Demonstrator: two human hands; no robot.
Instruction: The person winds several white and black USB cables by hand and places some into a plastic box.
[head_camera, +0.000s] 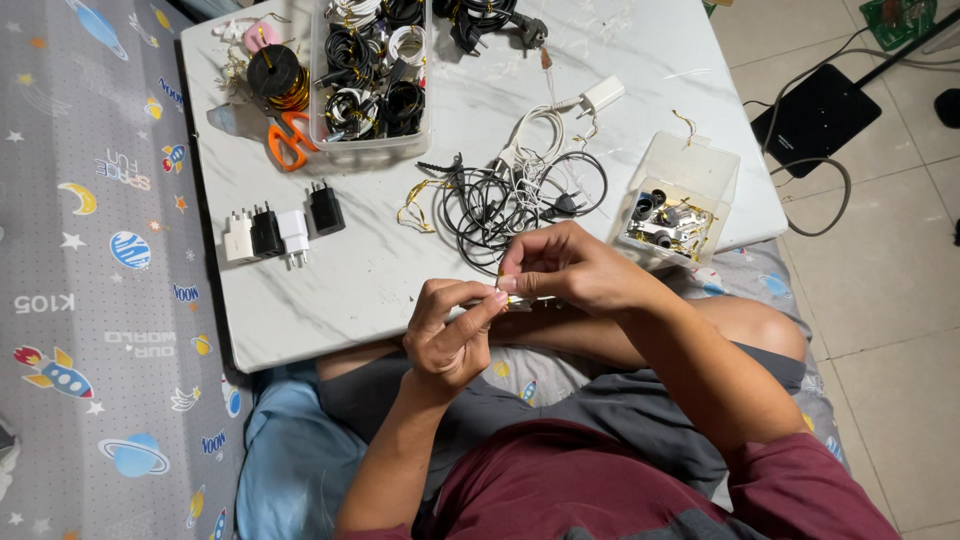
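While both hands meet over the near edge of the worktop (330, 300), we pinch a small pale part (520, 300), too tiny to identify, between our fingertips. Our left hand (450, 335) closes its grip on one end and our right hand (565, 270) closes on the other, so the piece sits just above our lap. To work it well, we judge it best to keep the pinch short and firm, elbows tucked. Just beyond the grip lies a tangle of black and white cables (520, 195); right of it a clear box of small fittings (675, 200); further left, four plug adapters (280, 228) and orange scissors (290, 140).
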